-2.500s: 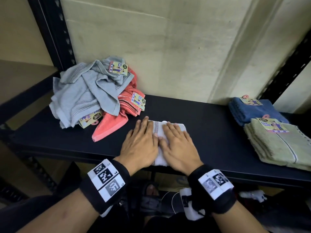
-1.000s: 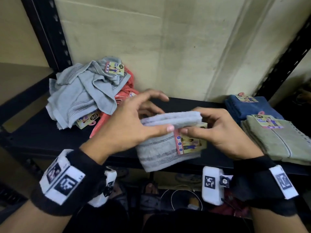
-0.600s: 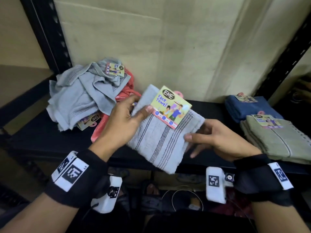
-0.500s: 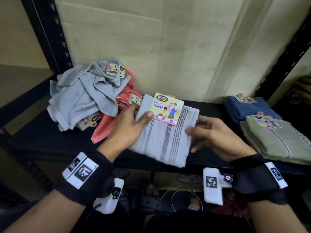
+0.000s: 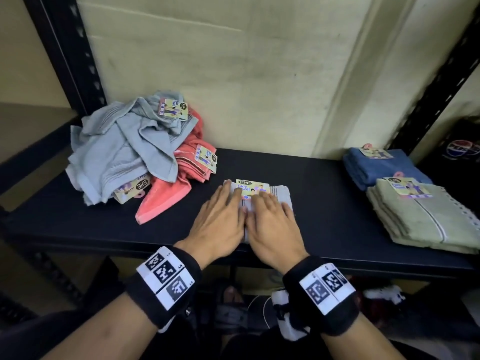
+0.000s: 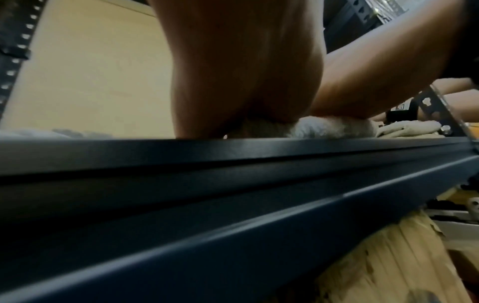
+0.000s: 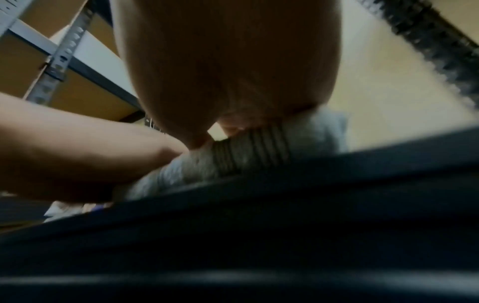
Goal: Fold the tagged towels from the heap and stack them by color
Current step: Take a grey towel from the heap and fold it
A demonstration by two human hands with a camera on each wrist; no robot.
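A folded pale grey towel (image 5: 280, 191) with dark stripes lies on the black shelf (image 5: 324, 203), its ENE tag (image 5: 252, 188) face up at the far end. My left hand (image 5: 220, 219) and right hand (image 5: 272, 219) lie flat side by side on it, fingers straight, pressing it down. From the wrist views only the towel's edge (image 6: 329, 129) (image 7: 249, 149) shows under the palms. The heap (image 5: 124, 149) of grey and coral towels sits at the back left. A folded blue towel (image 5: 384, 167) and a folded green pile (image 5: 426, 216) rest at the right.
A beige wall rises directly behind the shelf. Black perforated uprights (image 5: 67, 53) stand at the left and right corners. Bare shelf lies between the grey towel and the green pile. Below the front edge (image 6: 233, 155) are sandals, cables and clutter.
The grey towel was lifted, turned over so its tag faces up, and laid back on the shelf. Both hands have gone from holding its edges to pressing flat on top.
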